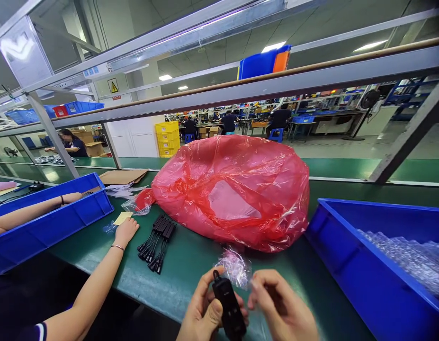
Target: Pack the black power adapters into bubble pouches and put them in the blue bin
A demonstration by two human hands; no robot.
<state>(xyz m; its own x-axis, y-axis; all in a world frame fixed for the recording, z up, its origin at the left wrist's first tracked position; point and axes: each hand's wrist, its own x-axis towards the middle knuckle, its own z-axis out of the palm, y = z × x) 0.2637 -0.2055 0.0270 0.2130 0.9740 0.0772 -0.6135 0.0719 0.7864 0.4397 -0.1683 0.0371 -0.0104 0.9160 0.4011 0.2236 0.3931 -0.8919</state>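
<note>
Hands cut off below, left hand (205, 310) gripping black adapter (228, 308), bag contents veiled.

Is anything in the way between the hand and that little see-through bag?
Nothing visible. The right hand already pinches the small clear bag by its edge, with no gap between them. The left hand holds the black adapter just beside the bag. The big red bag lies behind them, farther back.

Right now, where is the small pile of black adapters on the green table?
In the head view the pile of black adapters lies left of centre on the green table, beside a co-worker's hand and just left of the big red plastic bag.
</note>
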